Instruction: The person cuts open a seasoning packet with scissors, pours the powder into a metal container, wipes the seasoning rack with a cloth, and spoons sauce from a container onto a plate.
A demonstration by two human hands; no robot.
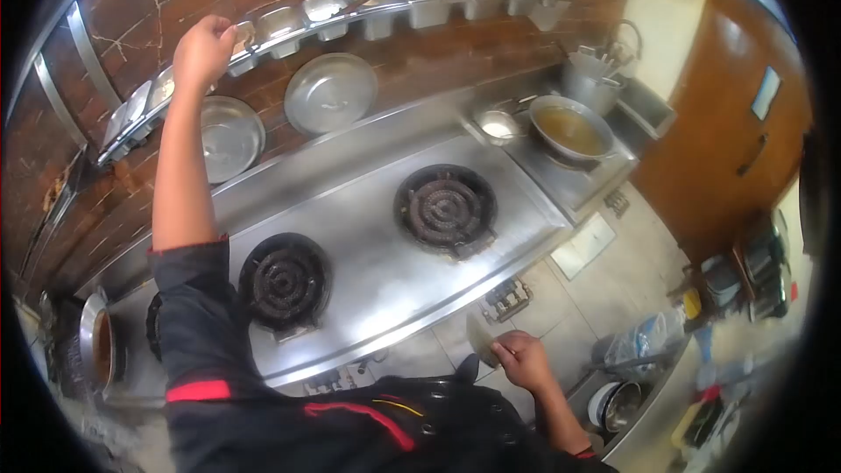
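Observation:
My left hand (207, 48) is raised to the rail of metal containers, fingers drawn together at a small container (243, 35) near its left part. What the fingertips hold, if anything, is hidden. Low in front of my body, my right hand (523, 359) grips a pale, thin, rounded dish-like piece (480, 340), seen nearly edge-on. Below the rail, two round metal lids or pans (330, 94) lean against the wall. The steel stove (368, 271) lies between my hands, with a black burner (285, 282) under my left arm and another burner (445, 208) farther right.
A wide pan of brownish liquid (571, 130) stands at the right end, beside a pot of utensils (592, 81) and a small bowl (498, 127). Another pan (96, 342) is at far left. A brown door (723, 114) and a counter with containers (653, 425) are right.

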